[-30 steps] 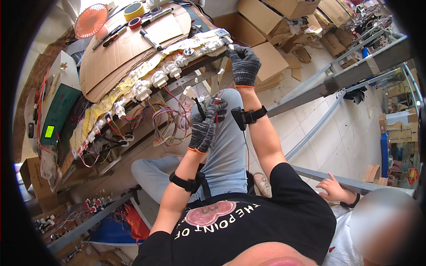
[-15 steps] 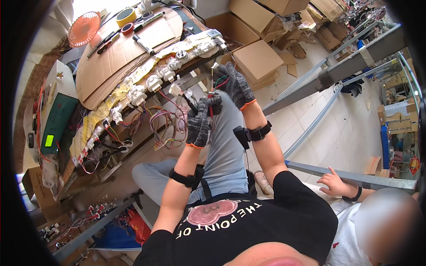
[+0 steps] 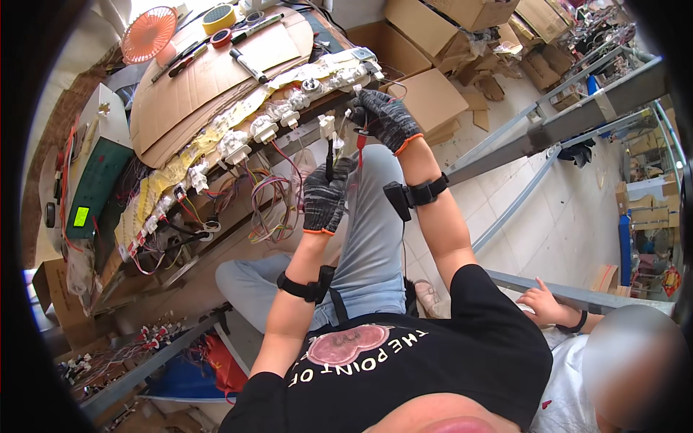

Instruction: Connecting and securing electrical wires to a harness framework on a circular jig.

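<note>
My left hand (image 3: pixel 326 196), in a dark grey knitted glove, is closed around a cable with a black sleeve. A white plug connector (image 3: pixel 327 127) stands up from that cable above the fingers. My right hand (image 3: pixel 390 121), gloved the same way, is raised at the right end of the board and closed on a thin wire. A small white connector (image 3: pixel 357 89) shows at its fingertips, and a red piece (image 3: pixel 361 141) hangs below them. The edge of the long board (image 3: pixel 234 148) carries a row of white connectors, with coloured wires (image 3: pixel 274 206) drooping beneath.
On the table lie a round cardboard sheet (image 3: pixel 195 108), markers (image 3: pixel 249 66) and tape rolls (image 3: pixel 219 19). A green tester box (image 3: pixel 90 180) stands left, an orange fan (image 3: pixel 149 36) behind. Cardboard boxes (image 3: pixel 426 101) and a metal beam (image 3: pixel 563 119) are right; another person's hand (image 3: pixel 545 303) is lower right.
My hands have moved apart: the right has gone up toward the board's end, while the left holds the cable lower. The white plug connector now stands more upright, farther to the right.
</note>
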Available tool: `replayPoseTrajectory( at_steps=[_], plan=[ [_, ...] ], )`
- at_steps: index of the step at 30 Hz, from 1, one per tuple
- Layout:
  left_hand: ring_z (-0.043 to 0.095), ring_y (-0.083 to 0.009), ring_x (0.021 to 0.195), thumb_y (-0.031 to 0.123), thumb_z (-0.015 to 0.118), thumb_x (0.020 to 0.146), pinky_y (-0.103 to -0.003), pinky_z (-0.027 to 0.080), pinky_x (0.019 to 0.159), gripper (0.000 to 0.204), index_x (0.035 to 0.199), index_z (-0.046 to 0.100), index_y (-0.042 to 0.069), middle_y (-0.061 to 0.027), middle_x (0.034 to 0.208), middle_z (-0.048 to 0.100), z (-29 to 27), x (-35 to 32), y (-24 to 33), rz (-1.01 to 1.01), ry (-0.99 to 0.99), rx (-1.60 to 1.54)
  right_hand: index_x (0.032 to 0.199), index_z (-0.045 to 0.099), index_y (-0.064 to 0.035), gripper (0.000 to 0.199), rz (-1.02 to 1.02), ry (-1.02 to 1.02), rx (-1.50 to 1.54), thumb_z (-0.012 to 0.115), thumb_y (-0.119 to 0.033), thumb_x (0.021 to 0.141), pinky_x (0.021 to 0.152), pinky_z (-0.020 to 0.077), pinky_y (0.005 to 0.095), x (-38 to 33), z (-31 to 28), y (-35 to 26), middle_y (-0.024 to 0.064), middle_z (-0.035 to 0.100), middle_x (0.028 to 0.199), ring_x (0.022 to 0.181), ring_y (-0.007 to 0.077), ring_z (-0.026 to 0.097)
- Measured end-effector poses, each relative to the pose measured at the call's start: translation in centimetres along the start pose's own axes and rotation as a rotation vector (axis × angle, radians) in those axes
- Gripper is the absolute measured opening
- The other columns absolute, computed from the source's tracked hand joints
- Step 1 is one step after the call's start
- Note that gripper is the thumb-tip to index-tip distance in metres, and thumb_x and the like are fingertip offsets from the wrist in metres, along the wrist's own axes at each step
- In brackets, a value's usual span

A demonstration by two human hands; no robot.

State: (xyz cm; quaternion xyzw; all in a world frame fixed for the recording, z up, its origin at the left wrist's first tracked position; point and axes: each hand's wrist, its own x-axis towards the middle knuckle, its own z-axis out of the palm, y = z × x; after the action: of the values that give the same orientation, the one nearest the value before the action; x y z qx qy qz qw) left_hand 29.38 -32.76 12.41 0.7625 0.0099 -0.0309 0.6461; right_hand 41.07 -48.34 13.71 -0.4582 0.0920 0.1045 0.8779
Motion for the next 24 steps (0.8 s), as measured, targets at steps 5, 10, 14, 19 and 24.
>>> replayPoseTrajectory(
  at_steps=[5,10,14,19,24],
  plan=[
    [0.053,-0.01,0.063,0.022,0.05,0.092,-0.025,0.042,0.06,0.026,0.093,0.062,-0.001,-0.0034,0.073,0.062,0.7,0.4,0.2,0.143,0.152,-0.167,0.083,0.062,-0.0033,0.014,0.045,-0.023,-0.121,0.064,-0.017,0.082,0.048,0.0451,0.0247,0.9,0.4,-1.0,0.0032,0.06,0.069,0.053,0.0118,0.056],
    [0.054,-0.0068,0.069,0.018,0.05,0.092,-0.024,0.044,0.061,0.02,0.092,0.061,0.001,-0.0031,0.082,0.063,0.0,0.2,-0.4,0.034,0.072,-0.38,0.086,0.06,-0.0048,0.02,0.062,0.032,-0.223,0.068,-0.023,0.08,0.049,0.0457,0.0278,1.1,0.4,-1.8,0.0012,0.057,0.066,0.051,0.0132,0.052],
    [0.047,-0.0039,0.058,0.016,0.054,0.09,-0.019,0.037,0.053,0.017,0.091,0.064,0.002,0.0032,0.068,0.056,0.2,0.2,1.4,-0.039,0.137,-0.476,0.083,0.06,-0.0035,0.02,0.064,0.005,-0.19,0.067,-0.022,0.08,0.047,0.045,0.0278,1.0,0.9,-1.8,0.0026,0.058,0.066,0.049,0.0134,0.053],
    [0.049,-0.0044,0.056,0.015,0.057,0.088,-0.019,0.038,0.049,0.014,0.093,0.064,0.003,0.0019,0.066,0.056,0.1,0.7,1.0,-0.015,0.188,-0.512,0.08,0.06,-0.0026,0.017,0.075,0.067,-0.132,0.065,-0.019,0.081,0.046,0.045,0.0275,0.9,2.0,-1.8,0.0037,0.059,0.066,0.048,0.013,0.052],
    [0.048,-0.0062,0.051,0.009,0.053,0.09,-0.02,0.04,0.045,0.015,0.102,0.054,0.002,-0.0011,0.066,0.054,0.8,1.2,0.9,-0.035,0.268,-0.693,0.088,0.06,-0.0045,0.022,-0.01,0.091,-0.201,0.065,-0.025,0.082,0.05,0.0472,0.0272,0.6,1.7,-1.1,0.0031,0.06,0.07,0.055,0.013,0.055]
  ],
)
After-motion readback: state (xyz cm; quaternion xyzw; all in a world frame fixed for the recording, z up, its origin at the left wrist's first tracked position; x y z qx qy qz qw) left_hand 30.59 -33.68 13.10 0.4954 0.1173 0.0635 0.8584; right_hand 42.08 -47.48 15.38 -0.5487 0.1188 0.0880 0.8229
